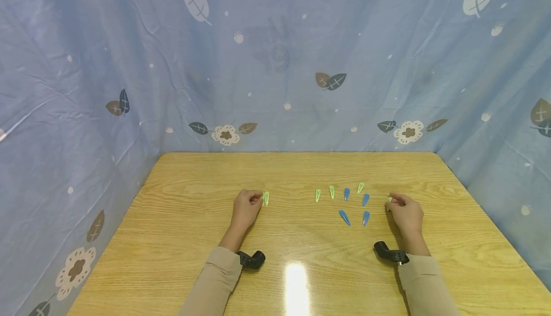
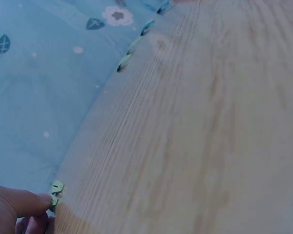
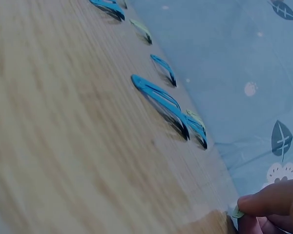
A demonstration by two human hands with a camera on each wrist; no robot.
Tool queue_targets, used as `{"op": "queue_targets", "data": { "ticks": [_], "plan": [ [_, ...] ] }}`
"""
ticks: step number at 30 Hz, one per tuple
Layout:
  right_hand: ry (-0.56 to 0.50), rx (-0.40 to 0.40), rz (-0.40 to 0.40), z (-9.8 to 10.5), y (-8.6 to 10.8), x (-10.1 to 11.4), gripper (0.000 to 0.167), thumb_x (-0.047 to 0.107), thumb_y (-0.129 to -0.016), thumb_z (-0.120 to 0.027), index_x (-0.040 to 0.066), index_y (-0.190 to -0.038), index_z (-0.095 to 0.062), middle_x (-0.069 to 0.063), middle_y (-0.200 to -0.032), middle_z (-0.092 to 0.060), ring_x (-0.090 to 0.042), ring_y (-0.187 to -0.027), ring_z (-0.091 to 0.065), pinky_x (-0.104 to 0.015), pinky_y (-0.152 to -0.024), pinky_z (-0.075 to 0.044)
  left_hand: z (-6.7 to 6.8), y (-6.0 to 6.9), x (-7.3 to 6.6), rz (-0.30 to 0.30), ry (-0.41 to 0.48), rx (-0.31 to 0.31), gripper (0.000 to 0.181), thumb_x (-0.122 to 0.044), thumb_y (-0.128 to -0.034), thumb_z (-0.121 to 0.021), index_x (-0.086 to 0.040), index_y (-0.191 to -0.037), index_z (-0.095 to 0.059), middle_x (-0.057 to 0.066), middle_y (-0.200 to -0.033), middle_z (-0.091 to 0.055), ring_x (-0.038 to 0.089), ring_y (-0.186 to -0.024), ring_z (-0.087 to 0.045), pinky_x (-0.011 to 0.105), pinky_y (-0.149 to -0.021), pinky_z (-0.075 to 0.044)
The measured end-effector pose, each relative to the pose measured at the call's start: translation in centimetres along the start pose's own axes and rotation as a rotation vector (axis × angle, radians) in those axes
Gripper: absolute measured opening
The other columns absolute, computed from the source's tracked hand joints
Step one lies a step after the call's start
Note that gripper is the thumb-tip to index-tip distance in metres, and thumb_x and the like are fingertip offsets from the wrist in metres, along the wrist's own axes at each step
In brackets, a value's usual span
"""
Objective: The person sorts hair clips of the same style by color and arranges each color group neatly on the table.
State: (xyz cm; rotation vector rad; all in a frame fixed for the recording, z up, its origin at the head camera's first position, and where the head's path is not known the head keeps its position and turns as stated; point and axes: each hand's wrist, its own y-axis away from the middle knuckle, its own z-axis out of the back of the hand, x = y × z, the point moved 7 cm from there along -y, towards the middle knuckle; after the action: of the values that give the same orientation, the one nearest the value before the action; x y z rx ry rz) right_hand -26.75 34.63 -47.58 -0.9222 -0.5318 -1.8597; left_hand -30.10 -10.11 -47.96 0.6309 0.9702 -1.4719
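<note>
My left hand pinches a light green snap hair clip at the left of the table's middle. Right beside those fingers lies a second green hair clip. Over on the right, my right hand holds another green clip between thumb and fingers, most of it hidden by them. Between the hands, nearer the right one, lie three green clips and several blue hair clips, spread loosely apart.
The wooden table ends at the back against a blue leaf-patterned cloth, which also hangs at both sides. A bright light reflection shows near the front. Black wrist cameras sit on both wrists.
</note>
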Motion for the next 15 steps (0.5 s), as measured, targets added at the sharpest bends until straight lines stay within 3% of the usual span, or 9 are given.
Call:
{"op": "queue_targets", "data": {
  "ticks": [11,15],
  "plan": [
    [-0.089,-0.054,-0.006,0.14,0.07,-0.01,0.035,0.012,-0.091,-0.063,0.001,-0.124,-0.062,-0.013,-0.106,-0.064,0.009,-0.074,-0.047,-0.007,-0.062,-0.041,0.07,-0.06,0.02,0.002,-0.016,-0.009,0.017,-0.003,-0.0856,-0.069,0.0,-0.102,-0.071,0.008,-0.09,-0.057,0.02,-0.083,-0.058,0.031,-0.074,-0.052],
    [-0.135,-0.045,-0.002,0.01,0.18,0.32,0.036,0.012,-0.091,-0.064,0.002,-0.126,-0.062,-0.002,-0.098,-0.066,0.013,-0.073,-0.049,-0.005,-0.065,-0.041,0.04,-0.02,0.03,-0.002,-0.018,-0.01,0.017,-0.004,-0.0857,-0.069,0.0,-0.102,-0.071,0.008,-0.091,-0.058,0.019,-0.083,-0.057,0.031,-0.073,-0.052]
  ]
}}
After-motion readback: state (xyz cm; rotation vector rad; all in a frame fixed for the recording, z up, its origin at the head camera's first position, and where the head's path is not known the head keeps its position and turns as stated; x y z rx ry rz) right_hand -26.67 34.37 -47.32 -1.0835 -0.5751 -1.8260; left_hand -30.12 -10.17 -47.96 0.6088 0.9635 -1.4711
